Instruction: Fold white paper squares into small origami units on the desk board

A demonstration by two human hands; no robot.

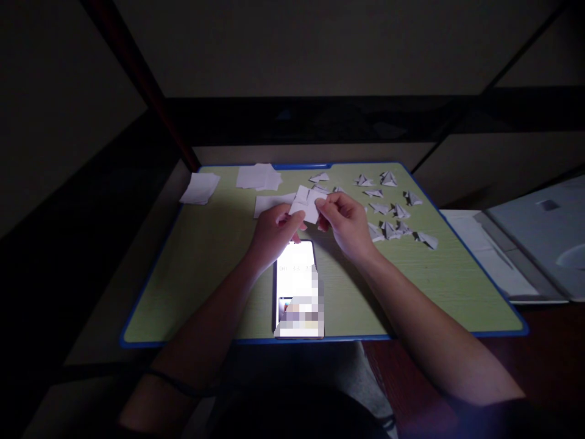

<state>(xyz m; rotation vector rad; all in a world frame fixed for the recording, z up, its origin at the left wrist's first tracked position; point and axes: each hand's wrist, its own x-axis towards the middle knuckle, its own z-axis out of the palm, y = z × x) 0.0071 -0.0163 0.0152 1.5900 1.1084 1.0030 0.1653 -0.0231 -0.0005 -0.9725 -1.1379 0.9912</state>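
We hold a small piece of white paper (311,210), partly folded and creased, raised above the tabletop (205,274). Our left hand (276,225) pinches its near left edge between thumb and fingers, and our right hand (342,219) grips its right side the same way. We judge this to be a fold partway through; the next move seems to call for lining up the edges and pressing the crease flat. Just beyond our left hand lies a loose sheet (269,205), with a flat paper stack (258,177) behind it and another pile (200,188) at the far left corner. To the right, many pointed folded pieces (401,211) lie scattered. Nearer us, below our hands, a lit phone (296,283) shows faint digits that we read as 00, 33 and a 2, the last digit unclear; its lower screen is pixelated. We can read no brand anywhere.
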